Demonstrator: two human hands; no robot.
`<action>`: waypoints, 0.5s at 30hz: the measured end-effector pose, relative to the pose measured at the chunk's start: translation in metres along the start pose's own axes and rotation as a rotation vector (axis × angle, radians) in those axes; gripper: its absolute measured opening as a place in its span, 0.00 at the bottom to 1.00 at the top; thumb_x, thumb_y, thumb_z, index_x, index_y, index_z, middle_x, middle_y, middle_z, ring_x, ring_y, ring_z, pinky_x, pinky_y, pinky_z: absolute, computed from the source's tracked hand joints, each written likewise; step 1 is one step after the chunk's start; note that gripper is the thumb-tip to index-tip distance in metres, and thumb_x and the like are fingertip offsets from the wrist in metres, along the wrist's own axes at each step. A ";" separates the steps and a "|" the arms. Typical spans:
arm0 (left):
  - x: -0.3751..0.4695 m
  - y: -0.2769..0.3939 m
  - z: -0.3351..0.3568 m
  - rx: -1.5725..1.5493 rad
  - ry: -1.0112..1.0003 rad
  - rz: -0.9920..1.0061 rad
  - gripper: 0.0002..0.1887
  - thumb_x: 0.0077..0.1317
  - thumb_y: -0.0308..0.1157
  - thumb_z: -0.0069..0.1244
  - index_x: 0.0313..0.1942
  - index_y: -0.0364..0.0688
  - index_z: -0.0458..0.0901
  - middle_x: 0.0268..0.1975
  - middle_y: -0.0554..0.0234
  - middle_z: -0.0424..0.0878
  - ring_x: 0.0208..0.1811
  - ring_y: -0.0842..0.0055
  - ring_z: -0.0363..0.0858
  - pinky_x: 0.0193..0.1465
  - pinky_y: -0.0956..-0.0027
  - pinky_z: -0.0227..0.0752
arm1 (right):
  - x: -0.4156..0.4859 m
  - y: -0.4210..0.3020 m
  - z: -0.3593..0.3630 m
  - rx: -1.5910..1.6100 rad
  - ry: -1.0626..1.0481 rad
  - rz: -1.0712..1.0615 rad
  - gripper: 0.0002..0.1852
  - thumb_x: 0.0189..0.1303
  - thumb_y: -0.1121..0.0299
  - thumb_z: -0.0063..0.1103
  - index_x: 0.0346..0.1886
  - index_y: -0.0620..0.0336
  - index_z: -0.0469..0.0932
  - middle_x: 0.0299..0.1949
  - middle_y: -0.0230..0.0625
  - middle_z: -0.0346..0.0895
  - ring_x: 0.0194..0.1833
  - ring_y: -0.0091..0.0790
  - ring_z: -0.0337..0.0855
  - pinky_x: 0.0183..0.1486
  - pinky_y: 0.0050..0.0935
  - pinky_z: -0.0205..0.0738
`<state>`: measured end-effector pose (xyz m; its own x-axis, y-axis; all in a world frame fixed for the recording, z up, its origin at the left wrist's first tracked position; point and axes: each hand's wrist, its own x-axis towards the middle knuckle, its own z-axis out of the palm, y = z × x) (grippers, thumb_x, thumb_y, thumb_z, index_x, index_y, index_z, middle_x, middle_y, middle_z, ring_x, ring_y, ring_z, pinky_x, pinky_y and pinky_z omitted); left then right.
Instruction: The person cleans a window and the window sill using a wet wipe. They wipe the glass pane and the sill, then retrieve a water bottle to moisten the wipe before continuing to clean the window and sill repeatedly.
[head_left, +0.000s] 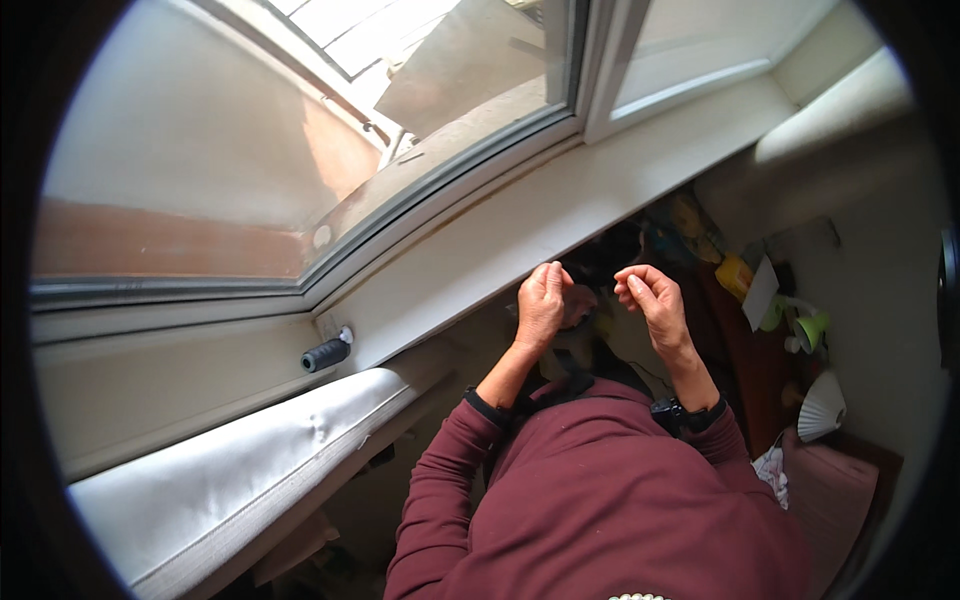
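Observation:
My left hand (541, 304) is raised at the inner edge of the white windowsill (480, 251), its fingertips pinched together. A short gap to its right, my right hand (660, 304) is held up with the thumb against the curled fingers. Anything as thin as a thread or needle between the fingertips is too fine to make out. On the sill's left corner lies a spool of dark grey thread (327, 355). A small white object (346, 334) touches its far end.
A framed window (450, 176) rises beyond the sill. White fabric (277, 427) drapes at the lower left. On the right are a green lamp (811, 330), a white pleated shade (822, 407), a yellow object (734, 276) and a pink cover (832, 480).

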<state>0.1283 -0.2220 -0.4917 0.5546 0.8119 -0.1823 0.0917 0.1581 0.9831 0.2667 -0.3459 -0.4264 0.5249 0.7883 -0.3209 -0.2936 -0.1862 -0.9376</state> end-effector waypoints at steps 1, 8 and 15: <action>0.002 -0.003 0.002 0.018 -0.005 -0.009 0.20 0.78 0.41 0.39 0.28 0.40 0.75 0.18 0.78 0.65 0.19 0.90 0.59 0.21 0.80 0.55 | -0.001 0.001 -0.003 -0.005 0.015 -0.034 0.09 0.70 0.69 0.52 0.44 0.61 0.80 0.34 0.27 0.80 0.33 0.16 0.75 0.38 0.17 0.69; 0.006 -0.013 0.020 -0.027 -0.049 -0.048 0.21 0.78 0.41 0.38 0.24 0.42 0.70 0.15 0.74 0.64 0.14 0.87 0.59 0.17 0.79 0.55 | -0.007 0.003 -0.019 -0.012 0.087 -0.097 0.07 0.69 0.71 0.52 0.40 0.61 0.80 0.30 0.25 0.77 0.31 0.14 0.73 0.36 0.15 0.67; 0.008 -0.006 0.034 0.002 -0.064 -0.079 0.21 0.77 0.40 0.38 0.24 0.43 0.69 0.14 0.74 0.63 0.12 0.86 0.58 0.15 0.78 0.53 | -0.007 0.002 -0.025 -0.023 0.102 -0.086 0.06 0.68 0.72 0.54 0.38 0.61 0.80 0.28 0.24 0.75 0.29 0.12 0.71 0.33 0.13 0.65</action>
<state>0.1606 -0.2361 -0.4986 0.5973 0.7592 -0.2585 0.1395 0.2191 0.9657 0.2827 -0.3668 -0.4291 0.6258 0.7387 -0.2503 -0.2261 -0.1354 -0.9647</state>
